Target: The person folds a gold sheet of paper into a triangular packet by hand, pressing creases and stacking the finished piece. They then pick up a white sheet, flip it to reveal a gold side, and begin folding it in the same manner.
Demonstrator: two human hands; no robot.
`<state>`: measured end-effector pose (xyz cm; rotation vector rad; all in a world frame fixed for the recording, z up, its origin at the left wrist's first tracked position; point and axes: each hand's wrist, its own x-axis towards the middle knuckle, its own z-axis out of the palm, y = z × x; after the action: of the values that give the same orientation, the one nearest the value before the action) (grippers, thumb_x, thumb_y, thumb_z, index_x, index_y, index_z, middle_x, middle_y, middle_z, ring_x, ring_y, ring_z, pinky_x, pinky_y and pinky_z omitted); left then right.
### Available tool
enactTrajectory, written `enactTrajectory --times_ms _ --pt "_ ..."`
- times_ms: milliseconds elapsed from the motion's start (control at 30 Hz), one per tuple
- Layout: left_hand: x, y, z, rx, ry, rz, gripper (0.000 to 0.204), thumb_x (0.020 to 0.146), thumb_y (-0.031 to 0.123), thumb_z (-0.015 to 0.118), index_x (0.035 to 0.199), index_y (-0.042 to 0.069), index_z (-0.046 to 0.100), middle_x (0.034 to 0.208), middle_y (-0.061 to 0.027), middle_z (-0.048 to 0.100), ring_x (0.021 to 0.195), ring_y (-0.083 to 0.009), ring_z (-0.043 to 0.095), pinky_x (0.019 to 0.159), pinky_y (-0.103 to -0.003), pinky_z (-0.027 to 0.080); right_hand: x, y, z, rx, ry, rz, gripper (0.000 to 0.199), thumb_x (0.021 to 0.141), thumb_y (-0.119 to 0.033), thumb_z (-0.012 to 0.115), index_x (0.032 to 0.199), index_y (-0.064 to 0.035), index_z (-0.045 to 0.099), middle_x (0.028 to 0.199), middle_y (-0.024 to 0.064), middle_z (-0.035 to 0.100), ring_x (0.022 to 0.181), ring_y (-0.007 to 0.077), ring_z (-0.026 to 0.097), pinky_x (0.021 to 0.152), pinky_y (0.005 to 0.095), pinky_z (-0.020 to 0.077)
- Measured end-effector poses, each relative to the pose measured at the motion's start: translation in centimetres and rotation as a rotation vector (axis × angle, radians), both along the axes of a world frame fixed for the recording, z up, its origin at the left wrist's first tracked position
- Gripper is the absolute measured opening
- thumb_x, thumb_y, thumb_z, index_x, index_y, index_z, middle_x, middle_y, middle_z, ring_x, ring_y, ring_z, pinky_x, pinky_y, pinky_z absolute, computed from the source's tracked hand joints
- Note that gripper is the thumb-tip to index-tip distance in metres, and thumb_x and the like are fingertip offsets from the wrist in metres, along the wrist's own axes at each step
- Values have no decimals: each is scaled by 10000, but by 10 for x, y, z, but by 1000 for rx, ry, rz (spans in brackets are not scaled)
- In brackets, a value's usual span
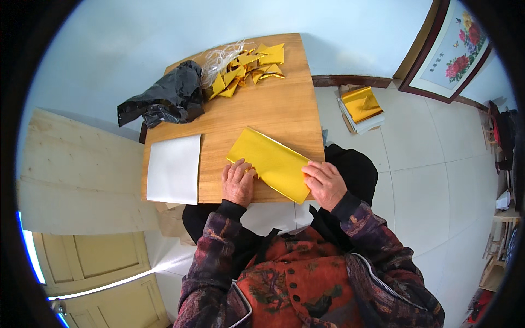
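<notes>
A sheet of gold paper (273, 163), seemingly folded into a long rectangle, lies slanted near the table's front edge. My left hand (239, 183) rests at its lower left edge, fingers bent and pressed onto the paper. My right hand (325, 184) grips the right end, fingers on top and the thumb out of sight. To the left lies a smooth stack of white or silver paper (174, 169). Beyond my hands, folded gold paper pieces (240, 74) are heaped at the far side of the table.
A black plastic bag (169, 95) and clear plastic strands (219, 61) lie on the wooden table (262, 112) at the back left. More gold paper (362, 104) sits on a pile on the tiled floor. A framed flower picture (451, 54) leans by the wall at right.
</notes>
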<state>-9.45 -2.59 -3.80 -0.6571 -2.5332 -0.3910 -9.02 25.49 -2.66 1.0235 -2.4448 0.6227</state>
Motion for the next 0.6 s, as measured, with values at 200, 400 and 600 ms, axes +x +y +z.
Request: enactTrajectory --times_ms 200,400,600 --pt "23 6 3 180 -297 39 485 767 -17 564 1247 57 579 1360 -111 521 1332 -305 443 1128 -475 280 31 10 -7 11 -318 33 545 718 -167 756 1211 -30 568 1363 110 509 1332 307 425 1099 468 342" --pt "3 43 -9 -26 -403 19 623 889 244 593 1452 70 393 1551 -128 329 1426 -298 322 1148 -466 260 31 -35 -9 29 -367 37 704 762 -256 752 1362 -22 467 1485 123 399 1412 302 330 1125 499 301" --pt "0 39 -28 -179 -385 61 705 876 361 613 1476 85 366 1573 -117 287 1446 -291 281 1163 -452 229 25 -51 -29 54 -378 -37 707 809 -322 716 1373 8 446 1494 171 361 1424 347 277 1155 501 227"
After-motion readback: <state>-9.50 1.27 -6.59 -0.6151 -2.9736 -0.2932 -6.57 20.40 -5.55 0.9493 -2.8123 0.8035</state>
